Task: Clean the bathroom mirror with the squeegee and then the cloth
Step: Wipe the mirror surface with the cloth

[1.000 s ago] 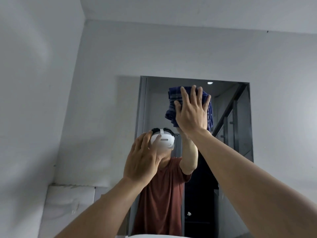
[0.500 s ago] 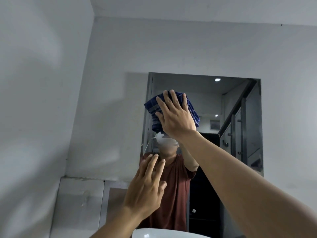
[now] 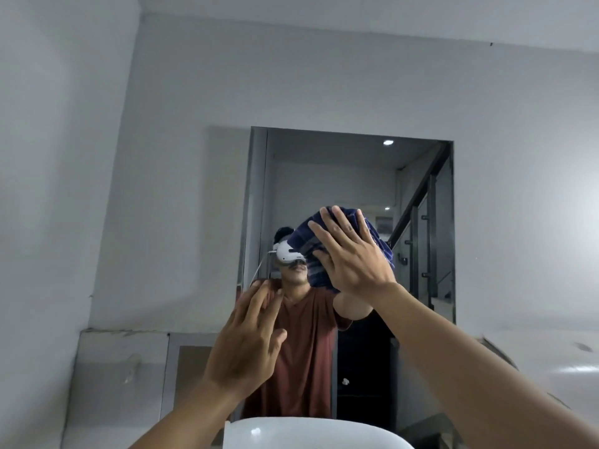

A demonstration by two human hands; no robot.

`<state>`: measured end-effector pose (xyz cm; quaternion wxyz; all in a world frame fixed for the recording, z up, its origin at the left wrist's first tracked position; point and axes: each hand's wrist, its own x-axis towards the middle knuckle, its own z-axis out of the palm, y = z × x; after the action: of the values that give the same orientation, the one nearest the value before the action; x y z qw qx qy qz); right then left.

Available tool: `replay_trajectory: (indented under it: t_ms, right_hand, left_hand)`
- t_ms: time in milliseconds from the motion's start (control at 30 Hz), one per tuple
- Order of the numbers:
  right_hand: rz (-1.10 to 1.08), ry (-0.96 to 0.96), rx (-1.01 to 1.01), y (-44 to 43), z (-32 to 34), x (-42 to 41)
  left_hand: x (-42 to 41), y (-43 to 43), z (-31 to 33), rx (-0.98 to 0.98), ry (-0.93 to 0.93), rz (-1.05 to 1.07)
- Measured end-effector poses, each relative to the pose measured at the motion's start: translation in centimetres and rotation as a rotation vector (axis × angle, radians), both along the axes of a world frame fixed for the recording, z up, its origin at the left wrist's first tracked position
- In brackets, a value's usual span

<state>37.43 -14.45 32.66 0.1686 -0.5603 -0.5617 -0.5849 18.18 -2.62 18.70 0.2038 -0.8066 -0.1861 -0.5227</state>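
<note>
The mirror [image 3: 353,176] is the largest of the task's things: one tall pane on the wall, filling the centre of the frame. It looks rigid, smooth and breakable, so it likely wants spread pressure rather than a hard push at one spot, and it is not something to take hold of at all.

Below it, at the bottom centre of the frame, one white basin [image 3: 311,432] shows its curved rim.

One cloth [image 3: 308,247] is visible, dark blue with pale stripes, bunched against the glass just right of centre. It appears soft, light and limp; the sensible hold is a flat palm over the wad so it cannot slip down the slick pane.

The right hand [image 3: 350,257] does exactly that, fingers splayed wide and pressing the cloth to the mirror rather than clenching it. The left hand [image 3: 249,338] sits lower centre, its grip loose and empty, fingertips near or on the glass; contact cannot be told.

No squeegee is in view.
</note>
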Motion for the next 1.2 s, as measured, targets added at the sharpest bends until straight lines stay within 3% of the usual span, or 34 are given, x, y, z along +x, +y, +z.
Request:
replay_trajectory:
  t_ms: [433, 767, 1200]
  right_hand:
    - [-0.04, 0.432, 0.364, -5.1, 1.0, 7.4]
    - [-0.029, 0.677, 0.517, -4.3, -4.4, 6.7]
    - [-0.007, 0.42, 0.312, 0.9, -6.0, -0.8]
  left_hand:
    - [0.0, 0.6, -0.1, 0.04, 0.033, 0.05]
    - [0.1, 0.3, -0.3, 0.029, 0.038, 0.097]
    - [-1.9, 0.6, -9.4, 0.032, 0.211, 0.036]
